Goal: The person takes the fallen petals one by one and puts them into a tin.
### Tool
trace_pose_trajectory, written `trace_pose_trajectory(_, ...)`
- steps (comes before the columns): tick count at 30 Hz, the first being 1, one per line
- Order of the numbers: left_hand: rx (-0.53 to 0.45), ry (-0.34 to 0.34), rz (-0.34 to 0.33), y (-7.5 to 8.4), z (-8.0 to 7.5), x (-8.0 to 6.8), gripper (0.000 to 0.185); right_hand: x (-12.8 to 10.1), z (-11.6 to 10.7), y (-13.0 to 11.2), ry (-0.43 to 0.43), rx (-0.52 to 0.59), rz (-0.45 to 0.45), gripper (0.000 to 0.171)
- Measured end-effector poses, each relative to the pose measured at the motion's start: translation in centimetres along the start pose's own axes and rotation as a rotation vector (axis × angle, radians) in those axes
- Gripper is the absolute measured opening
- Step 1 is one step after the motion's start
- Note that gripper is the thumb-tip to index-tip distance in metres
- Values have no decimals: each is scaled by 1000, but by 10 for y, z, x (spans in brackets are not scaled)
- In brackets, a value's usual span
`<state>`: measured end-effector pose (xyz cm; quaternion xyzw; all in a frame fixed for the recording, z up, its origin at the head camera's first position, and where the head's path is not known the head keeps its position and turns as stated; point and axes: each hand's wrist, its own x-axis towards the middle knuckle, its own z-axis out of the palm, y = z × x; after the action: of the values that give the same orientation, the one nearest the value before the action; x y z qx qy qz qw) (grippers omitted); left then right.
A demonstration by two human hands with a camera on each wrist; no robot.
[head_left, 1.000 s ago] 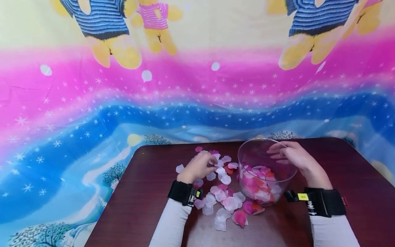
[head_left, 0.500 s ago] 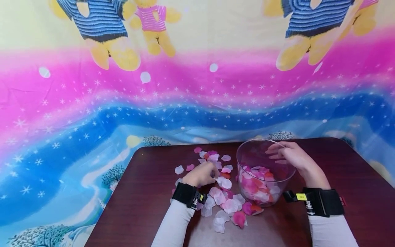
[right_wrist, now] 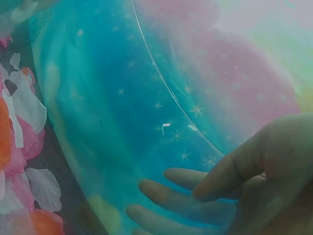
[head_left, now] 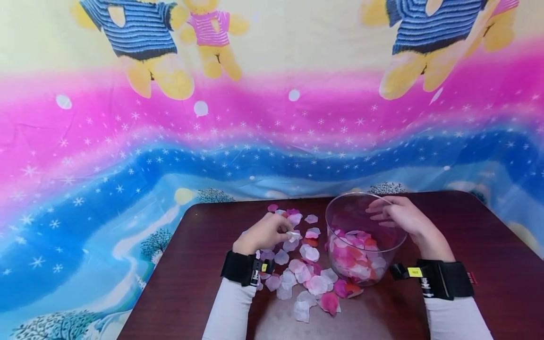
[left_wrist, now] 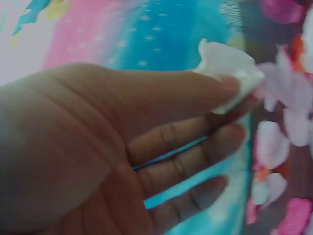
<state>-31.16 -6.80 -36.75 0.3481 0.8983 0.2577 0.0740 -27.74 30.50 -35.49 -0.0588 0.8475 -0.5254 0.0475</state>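
Note:
A clear round bowl (head_left: 340,210) stands on the dark wooden table (head_left: 199,278), partly filled with pink, white and orange petals (head_left: 354,257). My right hand (head_left: 397,215) grips the bowl's far right rim, thumb outside and fingers over the wall (right_wrist: 195,191). My left hand (head_left: 265,231) is raised just above the loose petals (head_left: 303,274) left of the bowl and pinches a white petal (head_left: 294,234) between thumb and forefinger. The left wrist view shows that white petal (left_wrist: 230,68) at my fingertips (left_wrist: 230,88).
Loose petals lie scattered from the table's back edge (head_left: 272,208) to near its front (head_left: 302,309), all left of the bowl. A bright bear-patterned cloth (head_left: 255,118) hangs behind the table. Bare wood shows at the table's right (head_left: 488,226).
My left hand dipped toward the petals near me, then rose slightly with a white petal pinched in it. The right hand and the bowl have stayed put.

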Motion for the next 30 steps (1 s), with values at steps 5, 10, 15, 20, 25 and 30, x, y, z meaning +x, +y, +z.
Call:
trace_pose_trajectory(5, -16, 86, 73, 12, -15, -5, 11, -1, -2, 0, 4, 2, 1, 43)
trace_pose_trajectory(10, -11, 223, 177, 25, -21, -7, 11, -1, -3, 2, 2, 0, -1, 42)
trace_pose_trajectory(15, -38, 423, 344, 41, -20, -5, 11, -1, -3, 2, -2, -2, -3, 43)
trace_pose_trajectory(20, -82, 555, 449, 64, -13, -3, 13, 0, -2, 1, -9, -2, -7, 44)
trace_pose_trajectory(25, -87, 543, 481, 85, 0, 0, 15, 0, -1, 0, -9, 0, -5, 44)
trace_pose_trajectory(30, -48, 476, 462, 98, 14, 4, 16, 0, -1, 0, -4, -8, 0, 45)
